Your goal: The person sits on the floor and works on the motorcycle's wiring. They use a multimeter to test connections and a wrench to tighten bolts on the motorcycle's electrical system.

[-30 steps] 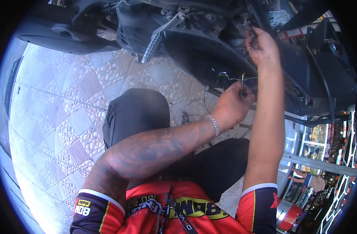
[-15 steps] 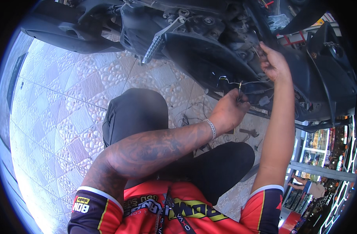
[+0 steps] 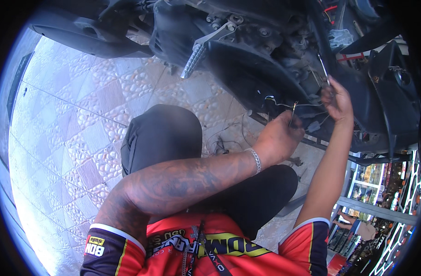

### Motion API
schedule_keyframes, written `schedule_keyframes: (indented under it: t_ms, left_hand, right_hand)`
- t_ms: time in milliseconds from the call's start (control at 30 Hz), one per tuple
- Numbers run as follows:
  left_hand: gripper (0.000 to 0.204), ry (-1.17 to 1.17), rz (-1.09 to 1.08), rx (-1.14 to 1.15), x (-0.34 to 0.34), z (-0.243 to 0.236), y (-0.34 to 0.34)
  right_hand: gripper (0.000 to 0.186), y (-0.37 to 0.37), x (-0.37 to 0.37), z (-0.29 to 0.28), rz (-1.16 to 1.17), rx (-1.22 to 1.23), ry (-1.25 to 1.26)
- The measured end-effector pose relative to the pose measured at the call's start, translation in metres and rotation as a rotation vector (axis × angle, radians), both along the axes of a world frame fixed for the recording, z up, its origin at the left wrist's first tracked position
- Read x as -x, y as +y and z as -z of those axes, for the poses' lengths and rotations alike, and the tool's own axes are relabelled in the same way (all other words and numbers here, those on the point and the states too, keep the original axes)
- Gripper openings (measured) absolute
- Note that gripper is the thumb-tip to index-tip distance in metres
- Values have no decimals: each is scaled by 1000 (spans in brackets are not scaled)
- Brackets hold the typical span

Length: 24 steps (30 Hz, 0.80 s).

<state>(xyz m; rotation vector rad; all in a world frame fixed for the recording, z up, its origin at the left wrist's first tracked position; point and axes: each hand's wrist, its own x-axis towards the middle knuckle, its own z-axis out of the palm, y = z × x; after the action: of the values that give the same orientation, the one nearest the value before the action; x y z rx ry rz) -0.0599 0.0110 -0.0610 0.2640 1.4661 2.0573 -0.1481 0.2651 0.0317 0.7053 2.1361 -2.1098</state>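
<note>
A black motorcycle (image 3: 261, 64) with its engine parts bare fills the top of the head view. My left hand (image 3: 280, 138) is closed around a thin metal tool (image 3: 293, 110) whose tip points up at a white wire (image 3: 284, 103) under the engine. My right hand (image 3: 337, 99) is higher and to the right, fingers pinched on the same thin wire or cable near a slim metal rod (image 3: 324, 69). A silver bracelet (image 3: 254, 158) sits on my left wrist. My knees in black trousers (image 3: 157, 133) are below the hands.
A ribbed metal footpeg (image 3: 194, 57) juts down from the bike at centre top. Pale patterned floor tiles (image 3: 67, 124) spread to the left. Loose wire bits (image 3: 222, 145) lie on the floor by my knee. Shop shelves with goods (image 3: 380, 184) stand at the right.
My right hand has dropped down and to the right along the cable. My left hand has stayed at the wire under the engine. The view has shifted slightly.
</note>
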Motion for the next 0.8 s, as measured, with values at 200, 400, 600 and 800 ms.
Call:
schedule_keyframes:
  t_ms: [200, 400, 600, 800]
  left_hand:
    - [23, 15, -5, 52, -3, 7, 10]
    - [25, 16, 22, -1, -8, 7, 12]
    - [25, 29, 4, 8, -4, 6, 5]
    - [25, -1, 26, -2, -5, 2, 5]
  right_hand:
    - [23, -36, 14, 6, -63, 105, -12]
    - [16, -70, 29, 6, -52, 207, 29]
    - [20, -79, 27, 11, 16, 161, 48]
    - [21, -83, 32, 10, -18, 235, 44]
